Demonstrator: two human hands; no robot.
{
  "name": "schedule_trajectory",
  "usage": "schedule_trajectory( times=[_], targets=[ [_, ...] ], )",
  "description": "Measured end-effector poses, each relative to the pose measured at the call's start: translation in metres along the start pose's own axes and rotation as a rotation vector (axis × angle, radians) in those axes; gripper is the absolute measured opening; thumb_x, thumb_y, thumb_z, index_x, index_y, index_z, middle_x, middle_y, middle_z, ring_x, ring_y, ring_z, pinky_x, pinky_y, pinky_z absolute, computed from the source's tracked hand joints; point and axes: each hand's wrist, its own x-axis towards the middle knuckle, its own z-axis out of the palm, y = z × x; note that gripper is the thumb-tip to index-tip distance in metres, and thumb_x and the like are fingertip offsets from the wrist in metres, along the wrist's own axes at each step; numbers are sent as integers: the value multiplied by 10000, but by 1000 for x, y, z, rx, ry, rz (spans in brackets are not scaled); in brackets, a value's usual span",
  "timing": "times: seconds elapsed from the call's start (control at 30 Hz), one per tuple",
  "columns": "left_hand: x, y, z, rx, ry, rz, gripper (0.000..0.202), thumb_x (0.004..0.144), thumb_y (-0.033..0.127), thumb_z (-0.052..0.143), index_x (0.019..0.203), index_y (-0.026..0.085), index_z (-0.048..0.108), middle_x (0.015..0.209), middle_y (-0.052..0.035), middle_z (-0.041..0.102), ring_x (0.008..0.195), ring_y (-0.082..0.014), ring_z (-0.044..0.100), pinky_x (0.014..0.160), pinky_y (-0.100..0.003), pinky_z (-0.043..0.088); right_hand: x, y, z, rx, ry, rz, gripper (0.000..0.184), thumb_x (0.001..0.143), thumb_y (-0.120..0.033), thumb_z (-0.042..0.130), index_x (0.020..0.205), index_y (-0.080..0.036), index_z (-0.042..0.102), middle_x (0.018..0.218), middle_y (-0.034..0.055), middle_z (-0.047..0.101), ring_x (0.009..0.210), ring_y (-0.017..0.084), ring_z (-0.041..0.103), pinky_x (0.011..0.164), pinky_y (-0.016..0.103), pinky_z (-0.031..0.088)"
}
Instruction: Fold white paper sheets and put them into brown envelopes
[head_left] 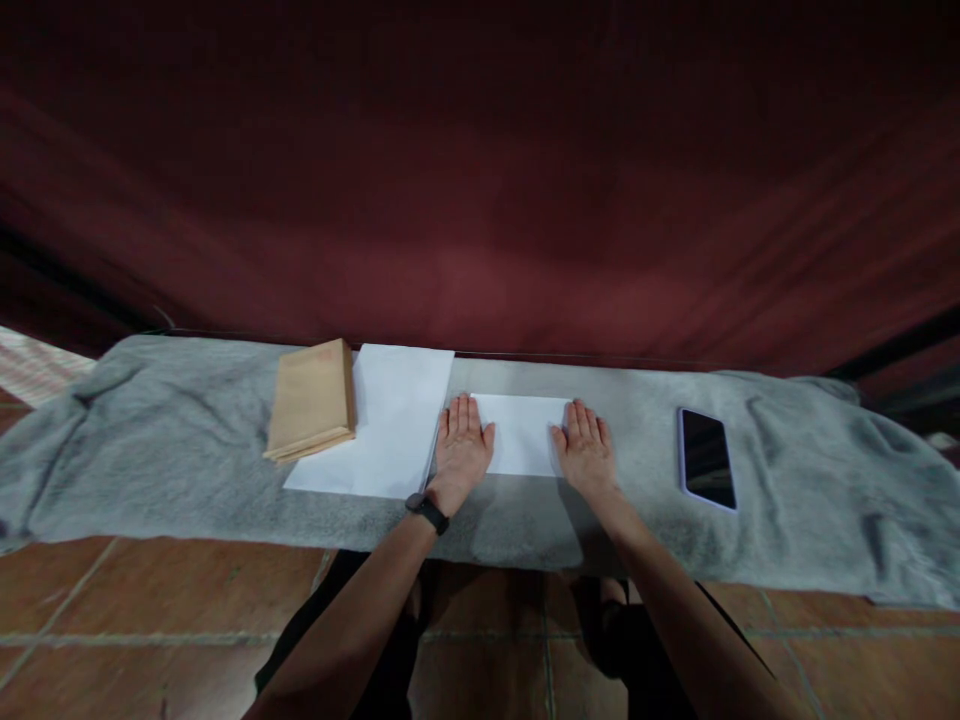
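Observation:
A small white sheet of paper (521, 435), perhaps folded, lies flat in front of me. My left hand (463, 445) rests palm down over its left edge, fingers stretched out. Over the right edge lies my right hand (586, 445), also flat with its fingers extended. Just left of my left hand is larger white paper (397, 425); whether it is one sheet or a stack I cannot tell. A pile of brown envelopes (311, 397) sits partly on top of it.
A grey cloth (202, 440) covers the long narrow surface. Towards the right lies a phone (706, 458) with a dark screen and a pale purple case. Dark red fabric (480, 250) hangs behind the surface. Below is a tiled floor (187, 590).

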Motion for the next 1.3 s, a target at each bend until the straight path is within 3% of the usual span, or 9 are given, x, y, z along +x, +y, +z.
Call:
schedule_trajectory(
  times=[0.1,0.17,0.3,0.43,0.63,0.77,0.87,1.3],
  targets=[
    [-3,9,-5,-14,51,22,620,1027,338,336,1543,-7,344,1638,-217,289,1557,-310,198,1270,-514,176,-1,3,-1,-4,-5,1,626,1065,-420,262,1537,-32,397,1557,205,461,1436,328,428,1186,508,291],
    [-7,21,-9,-54,64,105,603,1032,327,332,1556,29,333,1652,-186,276,1565,-290,170,1271,-510,188,-1,3,-1,-5,-7,3,621,1064,-414,263,1540,-36,393,1559,204,460,1438,326,423,1188,508,286],
    [-19,48,-11,-138,6,327,569,1052,347,307,1557,87,348,1656,-124,308,1561,-246,198,1274,-460,228,-1,2,-1,-5,-10,9,613,1064,-404,269,1542,-38,389,1565,198,453,1444,326,415,1194,506,278],
    [-25,59,-5,-142,-54,360,559,1059,378,296,1541,106,380,1638,-119,352,1548,-242,249,1271,-463,235,-3,2,-2,7,7,15,613,1066,-406,269,1533,-31,401,1557,209,459,1433,336,430,1187,517,293],
    [-23,56,0,-133,-72,361,566,1054,371,301,1550,107,371,1643,-116,341,1551,-237,241,1276,-472,213,-3,-5,-9,92,18,10,603,1063,-365,276,1526,2,396,1563,242,434,1466,334,391,1192,541,301],
    [-22,55,2,-103,-89,396,563,1033,290,309,1554,81,356,1642,-142,336,1550,-238,241,1278,-471,195,-1,-29,-17,256,-71,-154,596,1077,-359,221,1530,-14,398,1604,182,395,1520,244,310,1227,434,296],
    [-19,52,2,-62,-123,430,579,1002,231,340,1565,95,341,1637,-140,349,1550,-234,243,1279,-474,184,-1,-46,-20,327,-146,-221,592,1086,-372,181,1541,-66,405,1608,126,409,1509,196,334,1249,391,261],
    [-6,34,-6,-83,-118,331,565,1013,250,306,1570,184,376,1649,-44,340,1553,-260,233,1275,-514,168,-1,-49,-10,173,-132,-192,547,1079,-337,233,1558,-137,404,1604,108,404,1502,259,356,1240,476,234]
  ],
)
